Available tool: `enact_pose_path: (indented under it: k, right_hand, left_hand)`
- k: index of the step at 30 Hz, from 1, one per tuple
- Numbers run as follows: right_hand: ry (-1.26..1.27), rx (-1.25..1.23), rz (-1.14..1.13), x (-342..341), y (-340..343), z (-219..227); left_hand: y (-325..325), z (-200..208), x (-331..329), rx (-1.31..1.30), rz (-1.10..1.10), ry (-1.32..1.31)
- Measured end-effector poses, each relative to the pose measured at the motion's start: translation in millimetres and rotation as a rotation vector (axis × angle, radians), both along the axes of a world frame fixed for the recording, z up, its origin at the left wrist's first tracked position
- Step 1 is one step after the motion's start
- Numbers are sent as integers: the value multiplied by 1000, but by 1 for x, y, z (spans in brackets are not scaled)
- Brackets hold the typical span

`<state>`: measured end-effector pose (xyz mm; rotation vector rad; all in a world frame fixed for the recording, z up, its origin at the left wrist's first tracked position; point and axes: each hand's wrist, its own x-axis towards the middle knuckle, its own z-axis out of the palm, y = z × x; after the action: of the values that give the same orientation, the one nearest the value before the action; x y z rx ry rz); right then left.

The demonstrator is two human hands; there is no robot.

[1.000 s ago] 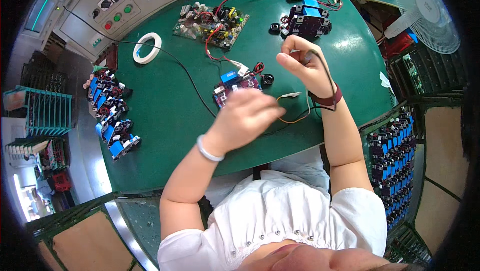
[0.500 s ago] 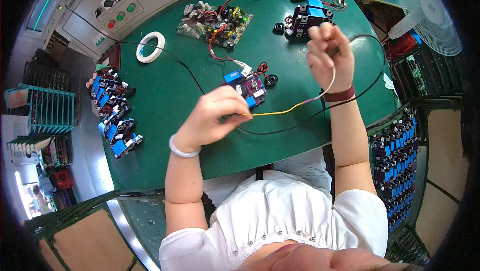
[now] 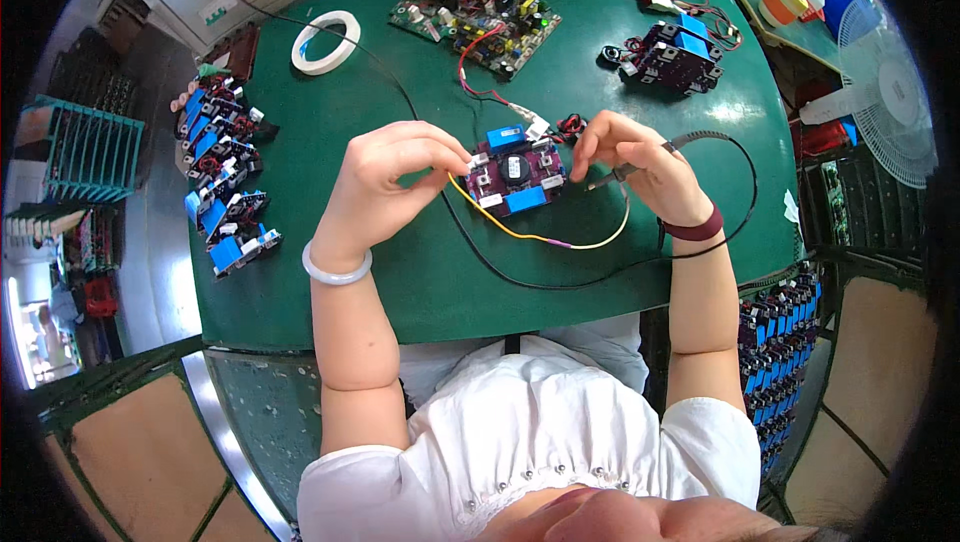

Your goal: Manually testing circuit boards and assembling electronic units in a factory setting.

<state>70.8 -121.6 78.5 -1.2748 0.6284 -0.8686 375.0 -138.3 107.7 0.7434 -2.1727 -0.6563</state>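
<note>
In the head view, the left hand [image 3: 372, 182] pinches a yellow wire [image 3: 508, 232] beside the purple circuit board [image 3: 517, 170] near frame centre; rightward, the right hand [image 3: 660, 177] curls by a black-cabled probe [image 3: 605, 181], its grip unclear.

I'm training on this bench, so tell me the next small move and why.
Probably ease the probe toward the board: the right hand holds it, tip off the board's right edge, while the left hand pinches the yellow wire at the left.
</note>
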Motion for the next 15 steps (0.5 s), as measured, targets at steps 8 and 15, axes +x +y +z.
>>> enact_pose_path:
  k: [8, 15]
  right_hand:
    - [303, -150, -166, 3, -4, -12]
    - [305, -19, -141, 13, 5, 6]
  left_hand:
    - [-3, -9, 0, 166, -101, -26]
    - [-5, -11, -1, 145, -72, -51]
